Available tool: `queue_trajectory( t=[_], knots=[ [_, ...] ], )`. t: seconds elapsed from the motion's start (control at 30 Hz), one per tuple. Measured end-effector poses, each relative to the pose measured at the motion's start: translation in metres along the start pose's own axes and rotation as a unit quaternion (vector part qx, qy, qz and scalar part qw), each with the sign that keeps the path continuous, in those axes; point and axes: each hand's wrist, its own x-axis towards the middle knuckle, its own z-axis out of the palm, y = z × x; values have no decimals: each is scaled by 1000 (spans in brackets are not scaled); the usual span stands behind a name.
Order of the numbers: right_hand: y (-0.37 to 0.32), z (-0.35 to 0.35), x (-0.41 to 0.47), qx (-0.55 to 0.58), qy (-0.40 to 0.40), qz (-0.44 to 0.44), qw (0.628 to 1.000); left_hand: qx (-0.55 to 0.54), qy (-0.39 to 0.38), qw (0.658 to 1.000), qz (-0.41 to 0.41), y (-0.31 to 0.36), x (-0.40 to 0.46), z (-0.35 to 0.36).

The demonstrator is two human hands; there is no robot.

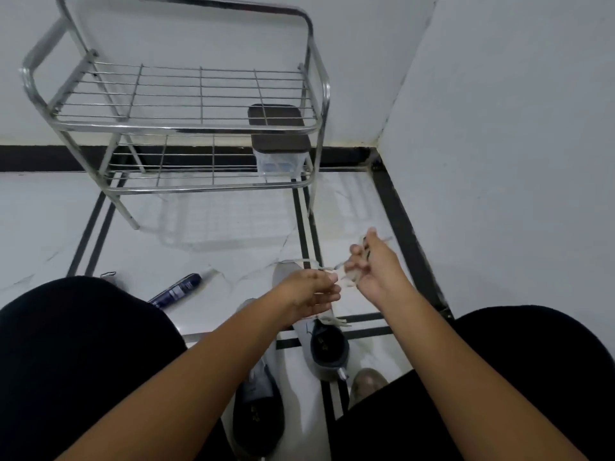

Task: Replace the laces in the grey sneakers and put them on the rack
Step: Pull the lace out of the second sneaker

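Two grey sneakers stand on the white floor between my knees. The right sneaker (324,351) is under my hands, its toe partly hidden by my left hand. The left sneaker (259,407) lies nearer, partly covered by my left forearm. A pale lace (327,267) stretches between my hands above the right sneaker. My left hand (312,291) pinches one part of it. My right hand (369,264) grips the other part, with lace wound among its fingers. The metal rack (186,128) stands ahead by the wall, both wire shelves bare of shoes.
A clear box with a dark lid (279,151) sits at the right end of the rack's lower shelf. A dark blue bottle (176,291) lies on the floor to the left. A white wall (515,144) closes the right side. My dark-clad knees fill both lower corners.
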Motion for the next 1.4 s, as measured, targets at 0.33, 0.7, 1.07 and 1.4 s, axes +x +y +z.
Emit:
queue_trajectory(
  t=[0.33, 0.7, 1.07, 1.4],
  knots=[
    [8, -110, 99, -315, 297, -73, 898, 829, -38, 558, 1, -107, 35, -5],
    [67, -88, 99, -742, 73, 39, 666, 775, -12, 631, -27, -115, 46, -25],
    [151, -62, 45, -756, -102, 21, 646, 724, 51, 683, -87, -142, 9, -40],
    [171, -64, 19, -589, 67, 79, 802, 701, 82, 702, -98, -158, -19, -46]
  ],
)
